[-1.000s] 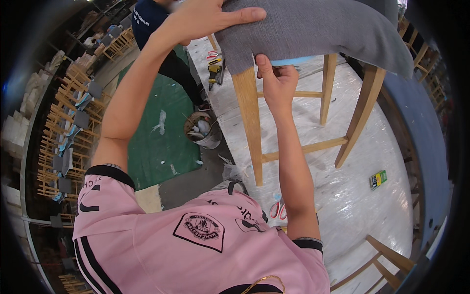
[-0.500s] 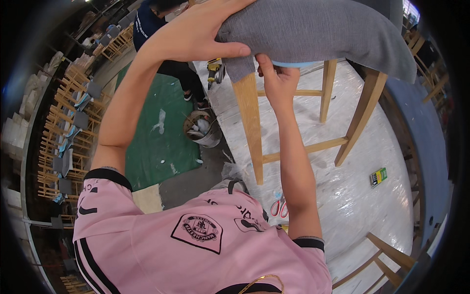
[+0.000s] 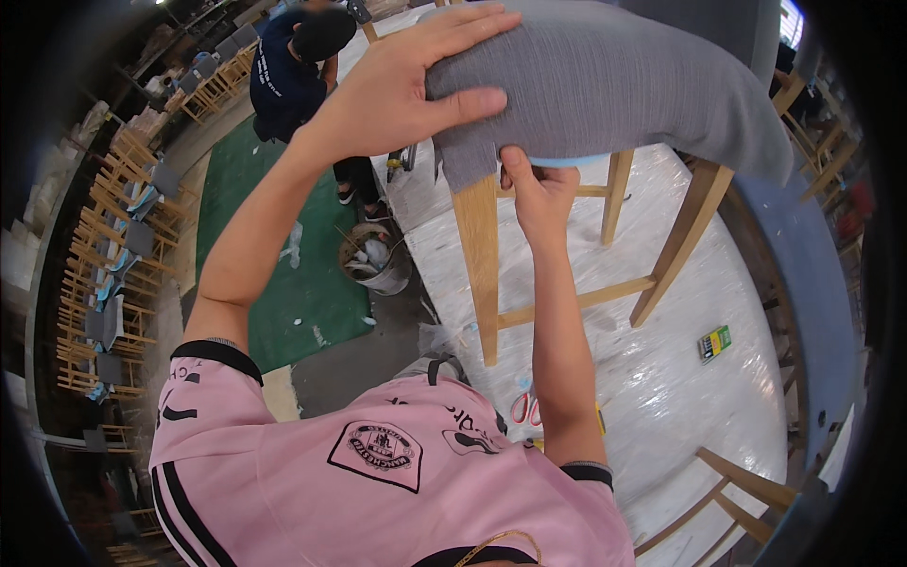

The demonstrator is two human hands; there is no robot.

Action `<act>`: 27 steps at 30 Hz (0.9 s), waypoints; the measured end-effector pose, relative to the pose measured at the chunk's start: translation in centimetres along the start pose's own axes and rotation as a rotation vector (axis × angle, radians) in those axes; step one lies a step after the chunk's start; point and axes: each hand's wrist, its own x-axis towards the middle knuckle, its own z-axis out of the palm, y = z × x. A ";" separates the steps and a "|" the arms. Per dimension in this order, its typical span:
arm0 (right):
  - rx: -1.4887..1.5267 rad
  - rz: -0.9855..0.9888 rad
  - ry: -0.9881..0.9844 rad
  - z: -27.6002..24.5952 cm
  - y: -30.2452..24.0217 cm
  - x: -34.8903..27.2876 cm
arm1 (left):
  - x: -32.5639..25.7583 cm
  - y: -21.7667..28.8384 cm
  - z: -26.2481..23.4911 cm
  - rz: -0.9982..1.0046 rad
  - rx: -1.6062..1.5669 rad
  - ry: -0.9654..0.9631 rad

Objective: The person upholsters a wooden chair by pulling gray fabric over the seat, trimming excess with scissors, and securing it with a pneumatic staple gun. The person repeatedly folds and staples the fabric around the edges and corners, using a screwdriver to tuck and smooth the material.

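Cloth (image 3: 614, 85), plain grey, wraps the top of the chair (image 3: 682, 236) above the near leg (image 3: 477, 269), and the work at this corner probably goes best with even tension. The left grip (image 3: 402, 90) is spread open over the corner, fingers across the top and thumb along the side, clasping nothing; a broad, flat press like this should smooth the cloth without creasing it, and any wrinkle is best eased out toward the near leg. The right grip (image 3: 543, 203) is just right of the near leg's top, thumb up at the cloth's lower edge, fingers curled underneath; whether they pinch that edge I cannot tell, since the contact is hidden. Light, steady force there seems wiser than a sharp tug, because the slit beside the near leg could spread or sit crooked. A blue strip (image 3: 576, 161) peeps out below the cloth, right of the near leg, and makes a handy gauge of whether the edge runs straight. Relative to the grips, the cloth lies directly under the left palm and above the right thumb, most of it extending rightward from the near leg.
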 end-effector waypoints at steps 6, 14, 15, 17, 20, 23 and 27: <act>-0.019 0.007 -0.005 -0.5 -0.4 -0.4 | -0.5 0.1 -0.3 -0.089 -0.065 -0.008; -0.006 0.071 -0.031 -0.3 -2.2 -1.3 | -0.7 0.7 0.2 -0.080 -0.039 0.026; -0.014 0.083 -0.022 -0.4 -2.4 -1.6 | -0.8 0.6 0.3 -0.095 -0.049 0.030; -0.016 0.101 -0.007 -0.3 -2.6 -1.8 | -1.0 0.6 0.3 -0.127 -0.068 0.039; -0.009 0.110 0.012 0.0 -2.6 -2.0 | -1.0 0.7 0.3 -0.123 -0.042 0.043; -0.009 0.089 0.019 -0.1 -2.2 -1.8 | -1.0 0.7 0.4 -0.069 0.020 0.055; 0.043 0.077 0.023 0.0 -1.8 -1.6 | -1.0 -1.3 0.4 0.027 -0.108 0.084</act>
